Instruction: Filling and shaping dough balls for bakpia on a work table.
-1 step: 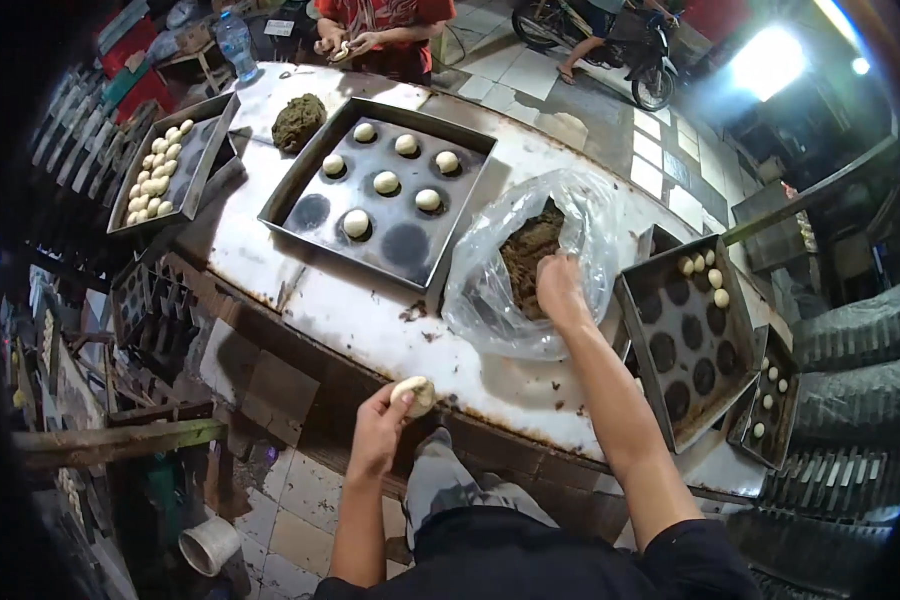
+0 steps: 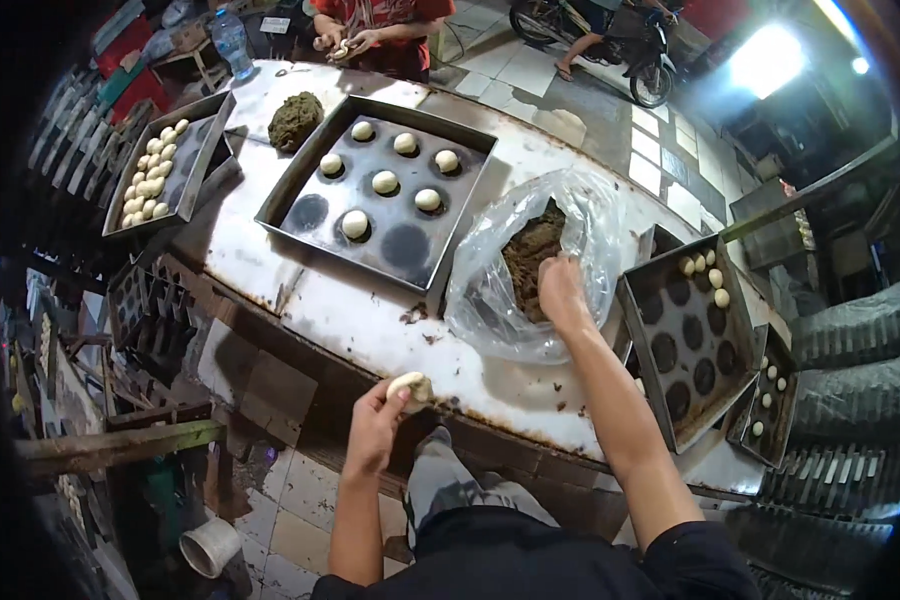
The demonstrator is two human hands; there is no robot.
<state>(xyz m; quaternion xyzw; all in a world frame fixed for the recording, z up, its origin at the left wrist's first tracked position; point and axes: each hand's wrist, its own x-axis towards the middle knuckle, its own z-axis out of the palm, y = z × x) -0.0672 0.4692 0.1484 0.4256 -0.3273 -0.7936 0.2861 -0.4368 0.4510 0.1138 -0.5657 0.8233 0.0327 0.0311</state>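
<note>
Dough piece: one, pale cream, rounded and flattened, a duller, greyish-brown area toward its right side; held up in the left hand, just off the near edge of the table.

Left hand: thumb and fingers pinching the dough piece at its left and lower side.

Right hand: reaching into the opening of the plastic bag, in contact with the filling; knuckles bent, fingertips hidden, so how far the fingers are parted and whether they grip any filling cannot be told.

Filling: dark brown, crumbly-looking mass, inside the bag. Bag: clear, crumpled, wide-mouthed, standing on the table.

Large tray: square, metal, left of the bag; seven pale dough balls, spaced apart, and two dark round marks left bare.

Brown mound: one, on the table beyond the large tray's left corner.

Left tray: many pale balls grouped along one side.

Right tray: tilted, five pale balls near its far corner, dark round marks elsewhere.

Co-worker: red patterned top, pale dough in the hands, across the table.
</note>
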